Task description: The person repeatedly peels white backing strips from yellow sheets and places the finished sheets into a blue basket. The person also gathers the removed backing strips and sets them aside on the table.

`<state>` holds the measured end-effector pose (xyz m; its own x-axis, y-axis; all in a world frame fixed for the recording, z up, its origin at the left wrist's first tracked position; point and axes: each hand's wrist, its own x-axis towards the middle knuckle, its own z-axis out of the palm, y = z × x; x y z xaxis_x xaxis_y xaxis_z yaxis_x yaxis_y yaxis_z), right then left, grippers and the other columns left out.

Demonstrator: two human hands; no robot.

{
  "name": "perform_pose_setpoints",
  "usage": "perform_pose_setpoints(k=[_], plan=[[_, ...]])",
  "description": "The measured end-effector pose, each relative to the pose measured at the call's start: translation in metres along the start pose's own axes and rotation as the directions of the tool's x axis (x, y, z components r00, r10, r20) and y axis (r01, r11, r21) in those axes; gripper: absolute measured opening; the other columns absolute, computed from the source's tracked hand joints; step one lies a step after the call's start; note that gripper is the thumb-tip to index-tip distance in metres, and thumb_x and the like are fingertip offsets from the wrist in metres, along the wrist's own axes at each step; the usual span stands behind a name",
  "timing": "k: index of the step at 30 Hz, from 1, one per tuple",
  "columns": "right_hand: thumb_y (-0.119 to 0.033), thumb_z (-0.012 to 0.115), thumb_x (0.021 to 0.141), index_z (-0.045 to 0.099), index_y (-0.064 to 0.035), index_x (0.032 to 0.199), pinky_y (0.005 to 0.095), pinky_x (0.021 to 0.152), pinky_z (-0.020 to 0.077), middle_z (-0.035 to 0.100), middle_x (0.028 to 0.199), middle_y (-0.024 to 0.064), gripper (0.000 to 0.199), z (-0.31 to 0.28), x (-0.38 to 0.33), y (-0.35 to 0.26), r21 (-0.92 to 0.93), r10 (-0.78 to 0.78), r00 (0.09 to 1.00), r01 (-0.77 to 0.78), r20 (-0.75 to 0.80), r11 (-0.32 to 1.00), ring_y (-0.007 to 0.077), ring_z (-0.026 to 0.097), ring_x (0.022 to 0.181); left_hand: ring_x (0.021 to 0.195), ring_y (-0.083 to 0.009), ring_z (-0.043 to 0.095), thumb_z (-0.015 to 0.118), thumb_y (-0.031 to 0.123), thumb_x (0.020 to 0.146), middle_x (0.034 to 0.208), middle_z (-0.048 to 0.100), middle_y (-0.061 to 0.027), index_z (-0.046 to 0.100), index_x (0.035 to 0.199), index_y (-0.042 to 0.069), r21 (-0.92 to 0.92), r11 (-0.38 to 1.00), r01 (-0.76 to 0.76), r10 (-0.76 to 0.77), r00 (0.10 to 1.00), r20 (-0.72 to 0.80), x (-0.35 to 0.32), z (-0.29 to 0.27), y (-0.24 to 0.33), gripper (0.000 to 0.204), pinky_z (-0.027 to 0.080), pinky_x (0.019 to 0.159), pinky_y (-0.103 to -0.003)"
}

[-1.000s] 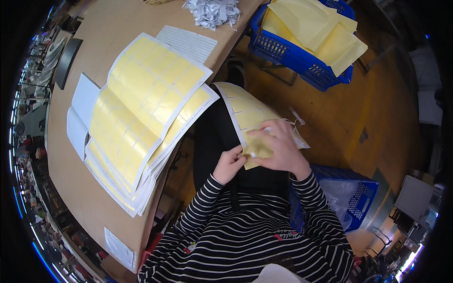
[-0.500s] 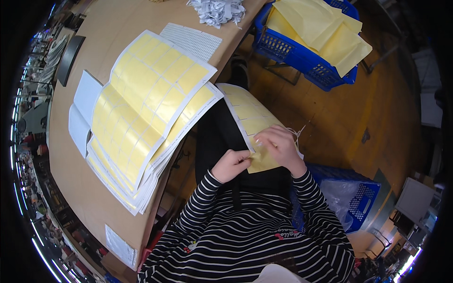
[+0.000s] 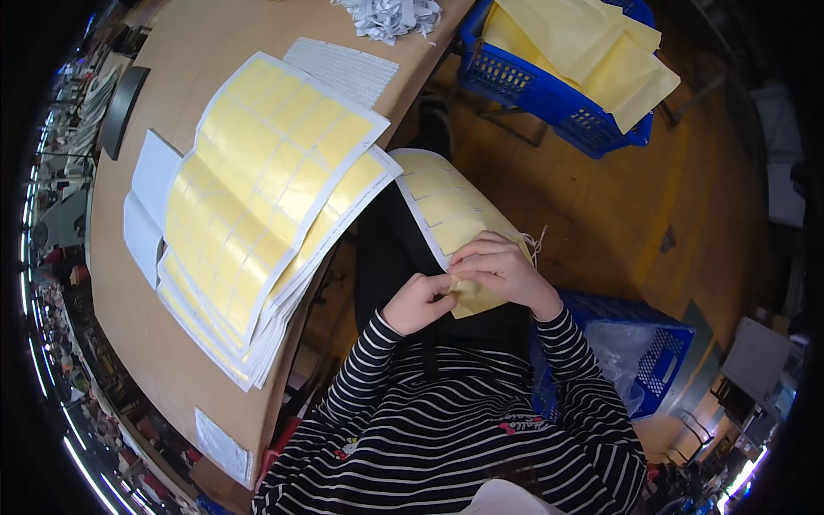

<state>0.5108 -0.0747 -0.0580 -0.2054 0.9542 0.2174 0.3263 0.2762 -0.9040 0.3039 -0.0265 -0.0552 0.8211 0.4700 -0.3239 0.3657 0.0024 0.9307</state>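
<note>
A yellow sheet [image 3: 442, 202] with a white border and thin slits lies across my lap, its near end curling up. My left hand [image 3: 418, 302] is closed, thumb and forefinger pinching the sheet's near left corner. Just beside it, my right hand [image 3: 502, 273] bends over the same edge with its fingers drawn together. Its fingertips meet close to the left hand's; what lies between them is hidden. Thin white strips [image 3: 537, 245] stick out beyond the right hand, over the sheet's right edge.
On the tan table [image 3: 129, 283] to my left lies a stack of similar yellow sheets [image 3: 266, 154]. White scraps [image 3: 390, 19] are heaped at its far end. A blue basket [image 3: 558, 116] holds yellow sheets at far right; another blue basket [image 3: 665, 360] with clear plastic stands by my right elbow.
My right hand has moved slightly left, and its raised fingers have come down beside the left hand's fingertips. The left hand keeps its pinch on the corner.
</note>
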Motion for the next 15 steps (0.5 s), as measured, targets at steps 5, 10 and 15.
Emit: perform_pose_setpoints(k=[5, 10, 15], plan=[[-0.008, 0.061, 0.090, 0.069, -0.0025, 0.094, 0.0259, 0.070, 0.0461, 0.068, 0.087, 0.0063, 0.010, 0.002, -0.005, 0.009, 0.293, 0.378, 0.888, -0.300, -0.261, 0.908, 0.0140, 0.058, 0.074, 0.050, -0.0298, 0.056, 0.061, 0.008, 0.081, 0.063, 0.059, -0.0190, 0.059, 0.082, -0.002, 0.038, 0.999, 0.004, -0.008, 0.995, 0.095, 0.000, 0.007, 0.004, 0.010, 0.043, 0.050, -0.034], [-0.015, 0.048, 0.101, 0.058, -0.0033, 0.106, 0.0239, 0.076, 0.0456, 0.064, 0.098, 0.0078, 0.017, -0.034, -0.004, 0.023, 0.739, 0.629, 0.573, -0.058, -0.525, 0.671, 0.0102, 0.055, 0.079, 0.047, -0.0249, 0.055, 0.058, 0.008, 0.084, 0.059, 0.055, -0.0164, 0.065, 0.104, 0.000, -0.014, 0.996, 0.085, -0.082, 0.987, 0.139, -0.018, 0.014, -0.009, 0.023, 0.043, 0.050, -0.034], [-0.013, 0.044, 0.101, 0.053, -0.0099, 0.113, 0.0390, 0.100, 0.0458, 0.060, 0.114, 0.0087, 0.015, -0.059, -0.013, 0.032, 0.885, 0.799, 0.392, 0.298, -0.455, 0.358, 0.0162, 0.057, 0.093, 0.046, -0.0189, 0.051, 0.057, 0.008, 0.086, 0.058, 0.055, -0.0164, 0.065, 0.104, -0.001, -0.041, 0.989, 0.142, -0.133, 0.974, 0.182, -0.035, 0.021, -0.033, 0.022, 0.042, 0.050, -0.032]])
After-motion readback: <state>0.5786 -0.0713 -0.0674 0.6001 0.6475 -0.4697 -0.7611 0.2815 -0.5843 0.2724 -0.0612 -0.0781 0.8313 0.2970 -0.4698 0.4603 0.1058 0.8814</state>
